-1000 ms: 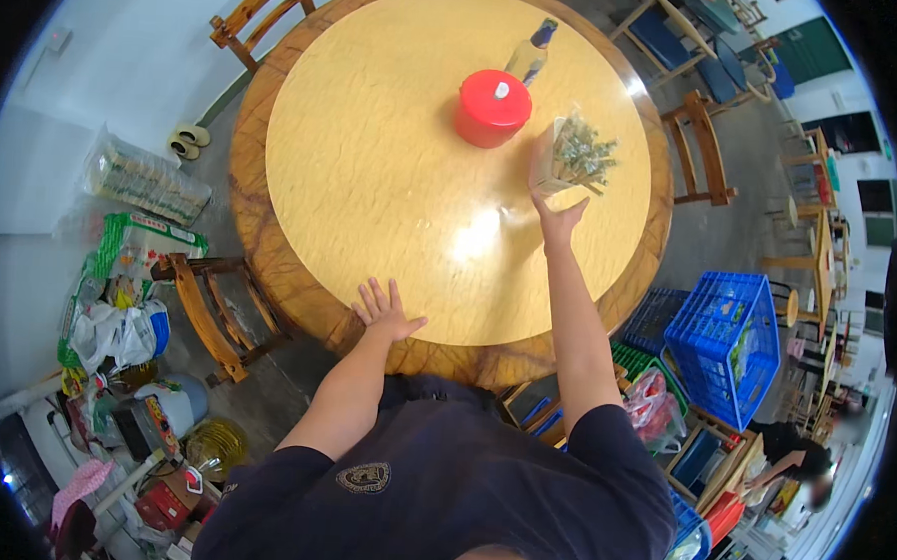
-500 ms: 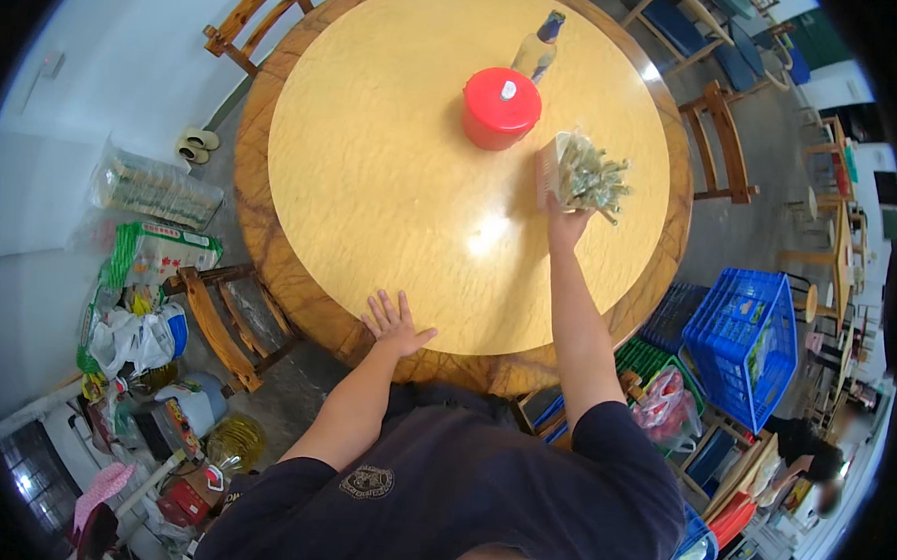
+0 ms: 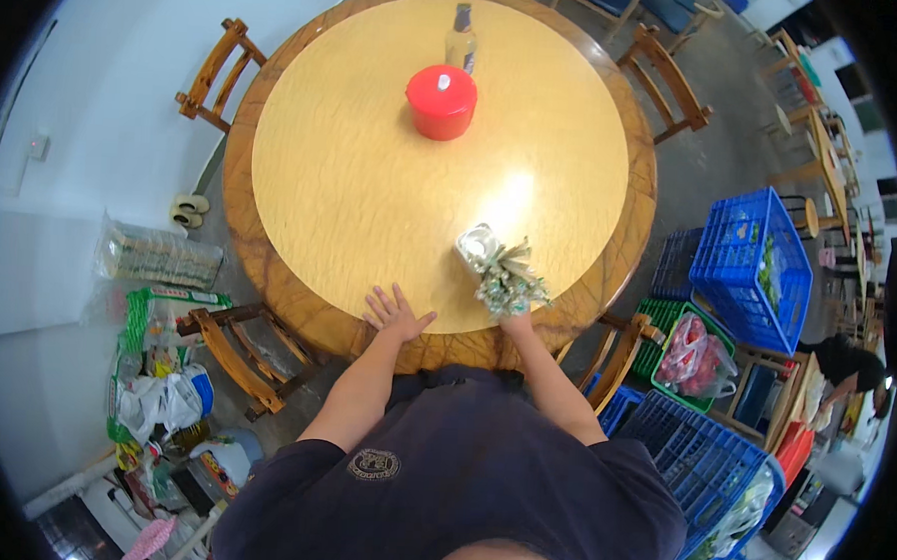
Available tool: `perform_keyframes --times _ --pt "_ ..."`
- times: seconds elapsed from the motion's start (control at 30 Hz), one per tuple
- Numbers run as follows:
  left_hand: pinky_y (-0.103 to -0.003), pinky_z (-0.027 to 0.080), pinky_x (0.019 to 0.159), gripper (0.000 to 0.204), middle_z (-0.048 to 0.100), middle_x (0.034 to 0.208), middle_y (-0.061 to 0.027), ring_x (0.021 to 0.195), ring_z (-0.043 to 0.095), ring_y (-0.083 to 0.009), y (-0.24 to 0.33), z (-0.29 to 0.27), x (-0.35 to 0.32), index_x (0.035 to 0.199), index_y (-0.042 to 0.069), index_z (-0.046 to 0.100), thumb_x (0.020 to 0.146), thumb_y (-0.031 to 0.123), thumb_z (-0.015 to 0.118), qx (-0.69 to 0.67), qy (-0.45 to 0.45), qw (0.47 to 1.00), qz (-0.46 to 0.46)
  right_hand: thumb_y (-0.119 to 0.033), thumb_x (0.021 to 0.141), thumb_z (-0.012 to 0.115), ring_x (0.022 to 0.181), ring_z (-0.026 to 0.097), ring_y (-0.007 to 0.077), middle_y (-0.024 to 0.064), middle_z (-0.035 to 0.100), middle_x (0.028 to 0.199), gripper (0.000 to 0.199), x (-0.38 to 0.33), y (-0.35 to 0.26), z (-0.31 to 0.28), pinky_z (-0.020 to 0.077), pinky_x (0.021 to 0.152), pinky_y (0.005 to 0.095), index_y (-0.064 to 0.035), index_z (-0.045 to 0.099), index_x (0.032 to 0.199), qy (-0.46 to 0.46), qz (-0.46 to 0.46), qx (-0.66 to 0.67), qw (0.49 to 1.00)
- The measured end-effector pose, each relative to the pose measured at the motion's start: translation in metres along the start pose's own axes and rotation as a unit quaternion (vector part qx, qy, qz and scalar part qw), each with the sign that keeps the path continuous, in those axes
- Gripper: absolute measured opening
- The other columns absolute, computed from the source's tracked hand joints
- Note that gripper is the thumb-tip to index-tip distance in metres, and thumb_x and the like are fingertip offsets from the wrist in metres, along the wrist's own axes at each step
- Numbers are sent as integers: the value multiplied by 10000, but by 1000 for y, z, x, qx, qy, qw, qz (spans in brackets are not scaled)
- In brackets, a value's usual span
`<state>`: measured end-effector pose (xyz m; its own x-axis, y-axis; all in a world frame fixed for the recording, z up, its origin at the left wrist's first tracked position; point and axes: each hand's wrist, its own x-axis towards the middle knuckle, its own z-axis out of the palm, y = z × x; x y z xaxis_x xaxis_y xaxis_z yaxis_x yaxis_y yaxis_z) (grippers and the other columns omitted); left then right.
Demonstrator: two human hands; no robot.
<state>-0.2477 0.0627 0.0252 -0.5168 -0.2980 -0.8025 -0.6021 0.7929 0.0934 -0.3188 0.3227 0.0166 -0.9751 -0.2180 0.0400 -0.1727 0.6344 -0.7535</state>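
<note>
A small white basket [image 3: 473, 243] is tilted near the front right of the round table. A bunch of thin, greenish sticks [image 3: 514, 275] in clear plastic fans out of it towards me; I cannot make out their exact kind. My right hand [image 3: 515, 321] is closed at the near side of the basket, its fingers largely hidden behind the bunch. Flat on the yellow tabletop [image 3: 353, 176], by its front edge, rests my left hand [image 3: 399, 316], fingers spread and holding nothing. Farther back stand a red lidded tub [image 3: 442, 105] and a glass bottle [image 3: 461, 42].
Wooden chairs surround the table, one close at my left [image 3: 235, 356]. Blue crates [image 3: 740, 258] and a green crate [image 3: 656, 334] with a bagged red load stand at the right. Bags and packages [image 3: 168, 398] crowd the left floor. Another person [image 3: 845, 362] is at far right.
My right hand has drawn the basket and its bunch across the table towards me and tipped it. The left hand stays flat. The whole view has shifted.
</note>
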Motion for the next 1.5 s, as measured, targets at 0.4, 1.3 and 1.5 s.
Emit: perform_keyframes --times 0.4,1.3,1.5 --pt "-469 183 1216 1419 62 1609 -296 1514 94 -400 2 -25 -75 1566 -4 1 614 587 873 -144 195 872 425 -306 787 709 1088 577 465 299 622 1105 511 -52 67 30 479 917 509 4 591 1176 -102 22 -29 994" --pt "-384 533 907 698 559 1217 -172 1111 611 -253 91 -2 -120 1259 31 446 719 149 873 -405 158 762 480 -73 684 792 999 668 274 145 708 1071 445 -50 -26 -35 525 899 387 -4 671 1107 -45 -39 157 986" --pt "-388 510 859 514 523 1126 -167 1035 579 -290 99 2 -124 1129 7 532 721 105 828 -349 302 734 498 -96 665 807 1043 648 299 151 687 1120 506 -50 -15 -23 504 939 398 -8 652 1138 -41 -50 146 987"
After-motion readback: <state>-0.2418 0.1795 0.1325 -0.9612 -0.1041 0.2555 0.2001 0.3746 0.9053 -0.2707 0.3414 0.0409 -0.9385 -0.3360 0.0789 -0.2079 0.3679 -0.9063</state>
